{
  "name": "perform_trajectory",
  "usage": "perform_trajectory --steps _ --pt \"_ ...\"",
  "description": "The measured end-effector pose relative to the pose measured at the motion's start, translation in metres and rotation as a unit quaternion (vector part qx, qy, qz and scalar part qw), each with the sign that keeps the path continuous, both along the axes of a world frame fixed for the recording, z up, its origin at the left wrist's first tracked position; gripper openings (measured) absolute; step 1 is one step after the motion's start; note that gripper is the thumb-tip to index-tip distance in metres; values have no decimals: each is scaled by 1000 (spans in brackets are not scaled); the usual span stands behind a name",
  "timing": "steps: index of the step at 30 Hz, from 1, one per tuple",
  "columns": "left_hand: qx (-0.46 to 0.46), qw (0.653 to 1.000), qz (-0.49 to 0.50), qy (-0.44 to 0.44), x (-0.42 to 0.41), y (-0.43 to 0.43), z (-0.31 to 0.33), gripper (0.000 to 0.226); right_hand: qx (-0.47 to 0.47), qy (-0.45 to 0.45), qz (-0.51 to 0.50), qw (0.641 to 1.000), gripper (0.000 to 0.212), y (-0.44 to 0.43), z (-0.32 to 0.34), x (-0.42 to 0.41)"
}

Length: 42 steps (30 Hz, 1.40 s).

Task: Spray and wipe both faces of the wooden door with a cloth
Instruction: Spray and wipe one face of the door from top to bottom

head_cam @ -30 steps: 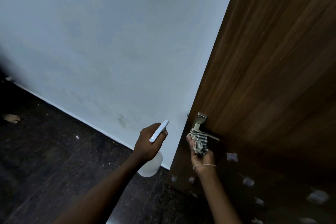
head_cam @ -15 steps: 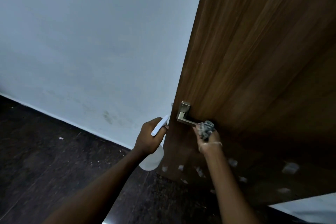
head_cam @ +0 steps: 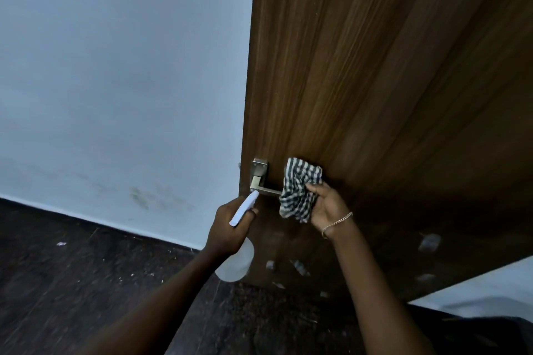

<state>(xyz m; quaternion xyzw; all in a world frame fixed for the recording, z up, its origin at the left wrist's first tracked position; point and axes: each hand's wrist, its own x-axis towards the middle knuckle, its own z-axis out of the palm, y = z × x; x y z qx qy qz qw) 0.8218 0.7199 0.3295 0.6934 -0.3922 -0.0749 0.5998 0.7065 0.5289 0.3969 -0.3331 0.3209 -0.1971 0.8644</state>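
The dark wooden door (head_cam: 375, 72) fills the right half of the head view, its edge running down the middle. A metal lever handle (head_cam: 261, 181) sits near that edge. My right hand (head_cam: 326, 206) holds a checked cloth (head_cam: 300, 190) against the door face, just right of the handle and over the lever's end. My left hand (head_cam: 227, 228) grips a white spray bottle (head_cam: 239, 242) below and left of the handle, nozzle pointing up toward the lever.
A pale blue wall (head_cam: 121, 81) stands left of the door, with smudges low down. The dark speckled floor (head_cam: 72, 282) lies below. Pale patches (head_cam: 429, 242) dot the door's lower part. A white surface (head_cam: 476, 291) shows at the lower right.
My right hand has spread the bunched cloth flat against the door beside the handle. The view has moved closer to the door. The left hand has kept its grip on the bottle.
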Motion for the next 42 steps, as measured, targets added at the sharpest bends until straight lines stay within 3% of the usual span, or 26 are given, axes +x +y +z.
perform_trajectory --steps 3,10,12,14,16,18,20,23,27,30,31,32,33,36,37,38,39,42 --pt "-4 1000 -1 -16 -8 -7 -11 12 -55 -18 -29 998 32 -4 18 -4" --pt "5 998 -9 -55 -36 -27 -62 13 -63 -70 -163 982 42 -39 -4 -65" --pt "6 998 -1 -57 -39 -35 -86 10 -123 -72 -224 964 38 -49 -9 -80" --pt "8 999 3 -52 -38 -41 -121 7 -250 -74 -297 919 36 -53 -16 -91" --pt "6 998 3 -58 -38 -42 -158 11 -440 -50 -344 828 33 -51 -31 -96" --pt "-8 999 10 -44 -32 -44 -182 15 -629 17 -360 688 38 -55 -51 -85" --pt "-43 997 16 -56 -28 -46 -206 11 -754 85 -342 554 46 -64 -90 -59" --pt "-95 993 33 -67 -6 -54 -230 9 -844 134 -344 389 37 -80 -152 -5" --pt "-147 982 45 -107 15 -60 -261 10 -887 142 -366 244 31 -70 -221 53" --pt "-174 972 48 -149 23 -62 -276 21 -968 116 -197 102 38 -62 -303 62" --pt "-182 970 47 -154 24 -61 -279 24 -979 113 -150 79 40 -67 -323 52" --pt "-188 969 41 -154 25 -60 -280 25 -980 115 -142 79 38 -74 -332 41" --pt "-196 967 38 -158 26 -57 -283 26 -972 123 -172 105 34 -79 -333 33" --pt "-214 959 43 -179 28 -51 -286 29 -885 205 -343 237 43 -65 -292 49" --pt "-218 957 51 -186 31 -50 -285 31 -863 212 -373 267 45 -52 -274 69" --pt "-222 954 59 -192 33 -48 -284 32 -867 198 -371 267 48 -37 -267 91" --pt "-225 952 66 -198 34 -45 -284 32 -891 176 -343 239 50 -22 -272 111" --pt "-232 946 81 -213 37 -37 -285 29 -973 105 -193 77 46 -12 -328 129"
